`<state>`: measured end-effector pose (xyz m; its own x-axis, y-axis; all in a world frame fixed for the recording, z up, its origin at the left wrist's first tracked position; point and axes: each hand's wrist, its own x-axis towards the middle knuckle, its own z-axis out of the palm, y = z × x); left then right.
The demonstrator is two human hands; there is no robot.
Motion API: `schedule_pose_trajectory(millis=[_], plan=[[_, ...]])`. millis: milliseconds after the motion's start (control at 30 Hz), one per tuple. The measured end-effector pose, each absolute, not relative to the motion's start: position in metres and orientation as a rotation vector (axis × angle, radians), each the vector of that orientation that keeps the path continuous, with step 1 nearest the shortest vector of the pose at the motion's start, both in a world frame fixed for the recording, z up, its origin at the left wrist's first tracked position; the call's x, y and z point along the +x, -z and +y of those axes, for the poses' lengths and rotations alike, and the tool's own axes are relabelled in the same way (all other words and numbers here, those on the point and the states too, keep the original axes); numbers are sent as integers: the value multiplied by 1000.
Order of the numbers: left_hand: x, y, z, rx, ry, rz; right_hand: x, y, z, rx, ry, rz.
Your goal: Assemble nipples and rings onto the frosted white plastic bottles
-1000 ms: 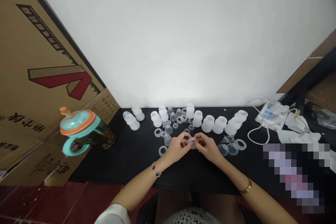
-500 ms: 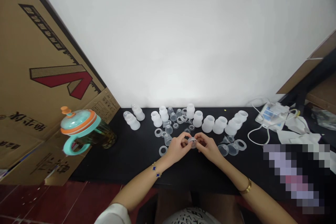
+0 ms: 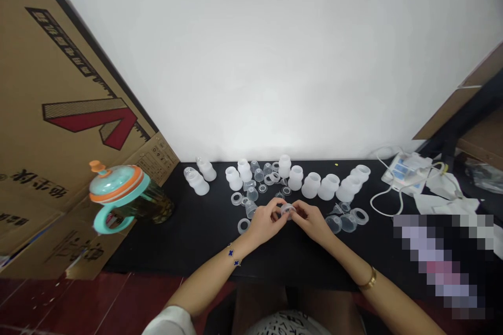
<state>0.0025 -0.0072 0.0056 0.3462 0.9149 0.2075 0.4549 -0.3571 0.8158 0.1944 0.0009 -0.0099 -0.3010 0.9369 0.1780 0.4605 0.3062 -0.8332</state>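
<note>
Over the bench, nearer than the white bottles, a translucent ring is pinched by the fingers of the left hand and right hand, apparently being fitted, with even, aligned pressure seemingly called for next.

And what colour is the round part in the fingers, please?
The round part is translucent whitish; the head view shows it best.

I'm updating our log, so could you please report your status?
Left hand, right hand: both holding one translucent bottle ring. Open white bottles stand beyond. Nothing visibly blocking.
</note>
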Motion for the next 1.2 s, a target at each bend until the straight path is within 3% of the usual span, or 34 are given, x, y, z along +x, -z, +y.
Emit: schedule_pose_trajectory(millis=[467,767,1200], plan=[[2,-2,-7,1936,-894,1166,194,6,-1,-1218,-885,-1888],[1,-2,-5,1635,-1002,1104,191,7,-1,-1191,-1132,-1779],[-1,-4,-2,1516,-1012,1044,194,12,-1,-1122,-1069,-1817]])
